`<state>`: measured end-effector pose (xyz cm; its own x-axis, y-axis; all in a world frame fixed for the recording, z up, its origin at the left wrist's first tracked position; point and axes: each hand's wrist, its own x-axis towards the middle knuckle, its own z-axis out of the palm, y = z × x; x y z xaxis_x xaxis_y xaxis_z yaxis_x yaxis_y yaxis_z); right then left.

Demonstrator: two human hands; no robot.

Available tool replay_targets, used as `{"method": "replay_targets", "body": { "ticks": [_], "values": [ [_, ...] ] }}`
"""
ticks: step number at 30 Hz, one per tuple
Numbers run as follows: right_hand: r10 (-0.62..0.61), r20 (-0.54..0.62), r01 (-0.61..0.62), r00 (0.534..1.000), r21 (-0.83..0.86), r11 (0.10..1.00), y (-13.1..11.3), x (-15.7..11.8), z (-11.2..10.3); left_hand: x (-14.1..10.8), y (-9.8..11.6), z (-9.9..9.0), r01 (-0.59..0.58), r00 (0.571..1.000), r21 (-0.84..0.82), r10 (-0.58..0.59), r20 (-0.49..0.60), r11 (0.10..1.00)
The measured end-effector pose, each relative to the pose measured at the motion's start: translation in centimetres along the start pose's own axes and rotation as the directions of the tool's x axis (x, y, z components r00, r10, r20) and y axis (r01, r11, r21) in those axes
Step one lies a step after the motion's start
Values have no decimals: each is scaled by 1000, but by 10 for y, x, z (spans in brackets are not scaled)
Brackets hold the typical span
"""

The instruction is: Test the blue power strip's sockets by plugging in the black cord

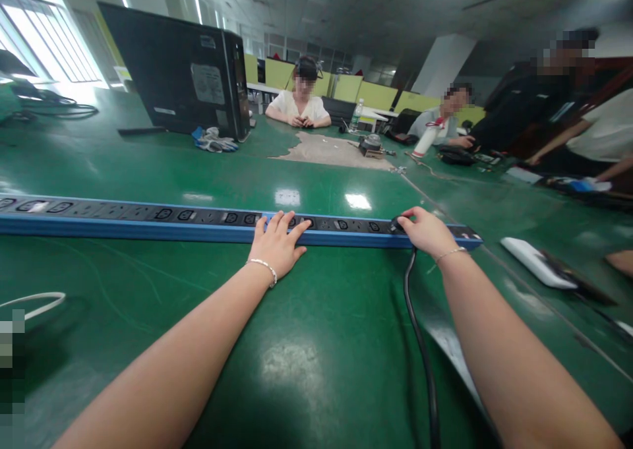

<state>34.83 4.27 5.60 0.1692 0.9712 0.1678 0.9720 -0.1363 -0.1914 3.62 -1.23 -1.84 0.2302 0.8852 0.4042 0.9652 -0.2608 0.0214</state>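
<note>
Plug handling on the blue power strip (pixel 356 239), which lies beneath both hands
The plug (pixel 394 225) should stay square to the strip; left hand (pixel 277 246) spread flat on the strip, gripping nothing; right hand (pixel 428 230) pinches the plug, cable (pixel 419 343) trailing below that hand; seating depth cannot be told

Decent room's found on the near side of the blue power strip (pixel 222 230), though it's cut by a black cable (pixel 419 332) toward the right end. Behind the strip's left half, the way's open till it's blocked by a computer case (pixel 171 73) and gloves (pixel 216 141).
</note>
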Motion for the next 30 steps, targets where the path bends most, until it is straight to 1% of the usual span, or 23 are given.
{"method": "replay_targets", "body": {
  "ticks": [5,8,12,19,26,30],
  "values": [
    [-88,17,89,996,-90,992,-10,-1,2,0,0,-1,7,1000,23,-7,17,1000],
    [-116,43,121,992,-131,984,-13,0,3,0,0,0,4,1000,28,-4,15,1000],
    [-106,61,114,992,-140,984,-12,0,6,0,-1,0,-10,1000,30,10,0,999],
    [-55,42,60,998,-144,988,-13,-2,10,0,1,-1,-3,1000,30,3,-6,1000],
    [-80,121,103,989,-201,974,-19,3,8,0,1,-1,1,1000,46,-1,1,999],
    [-60,102,81,993,-209,975,-20,1,9,0,2,-2,7,1000,50,-8,16,999]
  ]
}}
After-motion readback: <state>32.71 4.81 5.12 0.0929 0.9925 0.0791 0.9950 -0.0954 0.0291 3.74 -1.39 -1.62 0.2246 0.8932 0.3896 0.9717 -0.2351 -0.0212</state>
